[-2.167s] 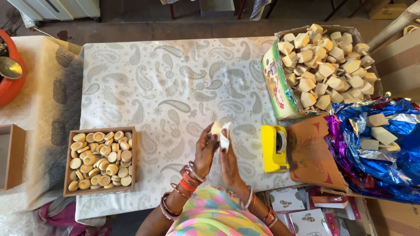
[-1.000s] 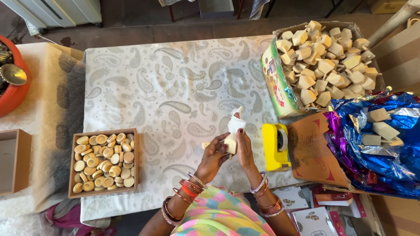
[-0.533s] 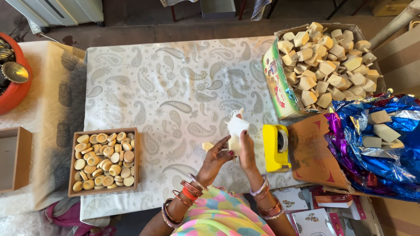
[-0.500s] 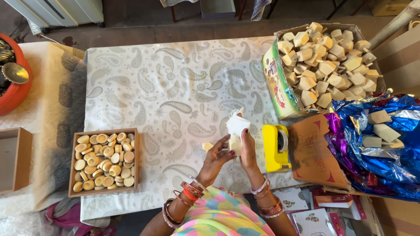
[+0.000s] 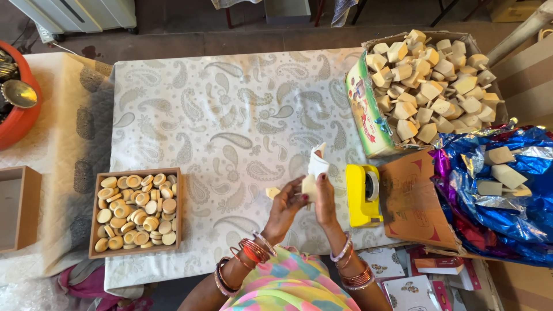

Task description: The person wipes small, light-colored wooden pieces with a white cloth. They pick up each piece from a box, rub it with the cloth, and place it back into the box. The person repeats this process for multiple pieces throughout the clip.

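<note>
Careful: your left hand (image 5: pixel 286 206) and right hand (image 5: pixel 324 198) are close together, both pinching one small wooden piece (image 5: pixel 309 187) in white paper (image 5: pixel 317 162). Loosen your grip and it could drop onto the paisley cloth (image 5: pixel 230 115).

A single head-worn camera is looking almost straight down from well above the work surface, taking in the whole paisley cloth (image 5: pixel 230 121). The far edge is lying toward the top of the frame, the wearer's torso at the bottom edge. The left hand (image 5: pixel 286 207) and right hand (image 5: pixel 324 198) are sitting low and centre. No second view is sharing the scene.
</note>
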